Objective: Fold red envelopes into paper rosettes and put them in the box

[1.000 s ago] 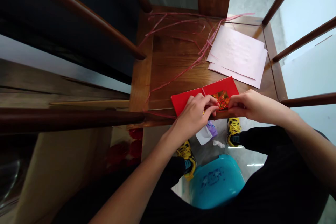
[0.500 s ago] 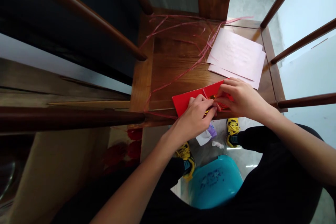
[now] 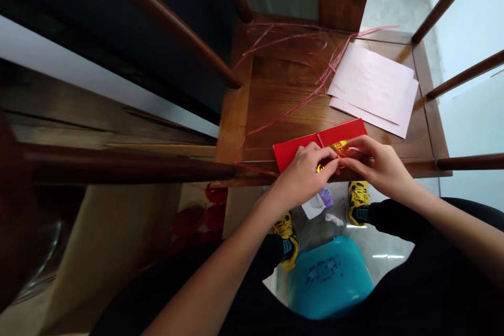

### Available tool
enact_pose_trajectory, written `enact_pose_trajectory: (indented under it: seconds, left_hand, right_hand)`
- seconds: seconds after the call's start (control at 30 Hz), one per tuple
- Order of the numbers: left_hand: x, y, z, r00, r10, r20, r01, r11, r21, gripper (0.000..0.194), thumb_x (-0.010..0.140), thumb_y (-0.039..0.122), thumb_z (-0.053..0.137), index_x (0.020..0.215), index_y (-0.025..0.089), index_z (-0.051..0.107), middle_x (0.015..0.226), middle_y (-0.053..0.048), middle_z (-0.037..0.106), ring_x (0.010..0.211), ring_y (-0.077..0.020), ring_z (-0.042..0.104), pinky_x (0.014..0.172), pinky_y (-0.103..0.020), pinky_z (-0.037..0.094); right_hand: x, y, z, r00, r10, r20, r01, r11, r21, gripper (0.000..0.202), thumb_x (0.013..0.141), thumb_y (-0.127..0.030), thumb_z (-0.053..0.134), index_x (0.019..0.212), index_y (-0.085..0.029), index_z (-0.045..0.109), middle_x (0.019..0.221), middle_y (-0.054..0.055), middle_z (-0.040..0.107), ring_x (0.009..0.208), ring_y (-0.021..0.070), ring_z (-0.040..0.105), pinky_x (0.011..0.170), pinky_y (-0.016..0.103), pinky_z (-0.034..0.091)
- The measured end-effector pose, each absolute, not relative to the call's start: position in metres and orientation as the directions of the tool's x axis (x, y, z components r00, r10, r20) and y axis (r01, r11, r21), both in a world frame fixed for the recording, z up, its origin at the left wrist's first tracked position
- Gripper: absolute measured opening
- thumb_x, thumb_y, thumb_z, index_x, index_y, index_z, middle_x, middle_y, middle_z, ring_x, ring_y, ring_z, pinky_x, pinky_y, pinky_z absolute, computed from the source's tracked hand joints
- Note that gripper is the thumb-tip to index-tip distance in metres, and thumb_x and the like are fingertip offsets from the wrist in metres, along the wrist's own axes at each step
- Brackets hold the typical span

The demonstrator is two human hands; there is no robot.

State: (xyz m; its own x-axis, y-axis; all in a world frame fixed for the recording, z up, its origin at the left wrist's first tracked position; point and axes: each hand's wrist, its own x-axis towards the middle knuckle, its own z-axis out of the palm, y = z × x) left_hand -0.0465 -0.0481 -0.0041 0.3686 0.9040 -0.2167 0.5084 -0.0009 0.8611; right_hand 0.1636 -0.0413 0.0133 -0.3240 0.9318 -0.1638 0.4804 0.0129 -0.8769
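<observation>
A red packet with gold print lies at the near edge of a wooden chair seat. A thin pink plastic string crosses over it. My left hand rests on the packet's near side, thumb and forefinger closed in a pinch. Facing it, my right hand pinches at the same spot, over the gold print. The fingertips of both hands meet where the string runs; the string's ends between them are mostly hidden.
Two overlapping pale pink sheets lie on the seat's right side. Loose pink strings trail across the seat. Brown chair rods stand on both sides. Below are a turquoise plastic stool, yellow shoes and paper scraps.
My right hand has drawn back from the packet's top, uncovering its right end and more gold print. Both hands stay close together. The whole view has shifted, so the seat appears farther right.
</observation>
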Motion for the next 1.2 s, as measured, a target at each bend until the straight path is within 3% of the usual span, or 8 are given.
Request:
enact_pose_trajectory:
  seconds: [0.13,0.27,0.43,0.53,0.73,0.97,1.2]
  left_hand:
    - [-0.043,-0.046,0.001,0.366,0.908,-0.204,0.492,-0.003,0.87,0.016,0.102,0.022,0.062,0.093,0.021,0.075,0.099,-0.005,0.072,0.099,-0.0236,0.066,0.096,-0.042,0.051]
    - [-0.042,-0.044,0.001,0.381,0.904,-0.193,0.45,0.001,0.893,0.019,0.102,0.021,0.061,0.085,0.02,0.07,0.096,-0.005,0.075,0.099,-0.0238,0.068,0.094,-0.042,0.052]
    - [-0.044,-0.046,-0.005,0.361,0.91,-0.204,0.347,0.072,0.935,0.013,0.104,0.024,0.057,0.094,0.02,0.064,0.098,-0.006,0.079,0.098,-0.0238,0.074,0.092,-0.042,0.057]
    - [-0.044,-0.047,-0.007,0.353,0.908,-0.225,0.298,0.119,0.947,0.003,0.103,0.022,0.056,0.101,0.021,0.057,0.103,-0.008,0.081,0.097,-0.0236,0.077,0.089,-0.041,0.059]
    - [-0.045,-0.047,-0.007,0.352,0.909,-0.221,0.332,0.099,0.938,0.001,0.103,0.023,0.055,0.102,0.022,0.055,0.107,-0.009,0.081,0.101,-0.0252,0.078,0.089,-0.043,0.059]
    - [-0.045,-0.046,-0.012,0.342,0.919,-0.197,0.333,0.078,0.94,0.004,0.103,0.023,0.055,0.102,0.024,0.051,0.105,-0.008,0.08,0.097,-0.0227,0.078,0.089,-0.041,0.06]
    - [-0.051,-0.048,-0.01,0.403,0.896,-0.189,0.396,0.016,0.918,0.01,0.102,0.022,0.055,0.11,0.024,0.051,0.121,-0.009,0.078,0.115,-0.0249,0.074,0.103,-0.048,0.054]
  right_hand:
    - [0.167,-0.052,0.012,-0.345,0.931,-0.116,0.533,0.093,-0.841,0.013,0.095,-0.035,0.076,0.094,-0.022,0.075,0.09,0.003,0.083,0.077,0.0173,0.075,0.068,0.029,0.055]
    - [0.166,-0.052,0.014,-0.334,0.94,-0.064,0.566,0.146,-0.811,0.011,0.098,-0.027,0.071,0.092,-0.021,0.077,0.087,0.002,0.082,0.075,0.0159,0.073,0.069,0.027,0.055]
    - [0.163,-0.051,0.017,-0.377,0.926,-0.036,0.604,0.216,-0.767,0.011,0.099,-0.022,0.067,0.095,-0.021,0.078,0.09,0.003,0.082,0.075,0.0155,0.073,0.068,0.027,0.053]
    - [0.16,-0.052,0.018,-0.411,0.91,-0.046,0.613,0.238,-0.754,0.015,0.101,-0.021,0.065,0.093,-0.021,0.078,0.091,0.003,0.082,0.077,0.0158,0.074,0.072,0.028,0.054]
    - [0.156,-0.05,0.014,-0.398,0.914,-0.074,0.607,0.202,-0.768,0.011,0.099,-0.025,0.07,0.105,-0.021,0.079,0.095,0.004,0.084,0.078,0.0165,0.074,0.072,0.028,0.054]
    - [0.156,-0.045,0.014,-0.449,0.89,-0.08,0.58,0.222,-0.784,0.015,0.1,-0.022,0.065,0.09,-0.022,0.076,0.087,0.002,0.081,0.076,0.016,0.072,0.074,0.029,0.053]
    - [0.157,-0.044,0.012,-0.466,0.879,-0.101,0.602,0.231,-0.765,0.014,0.101,-0.023,0.062,0.091,-0.021,0.072,0.087,0.002,0.08,0.072,0.0145,0.068,0.071,0.027,0.048]
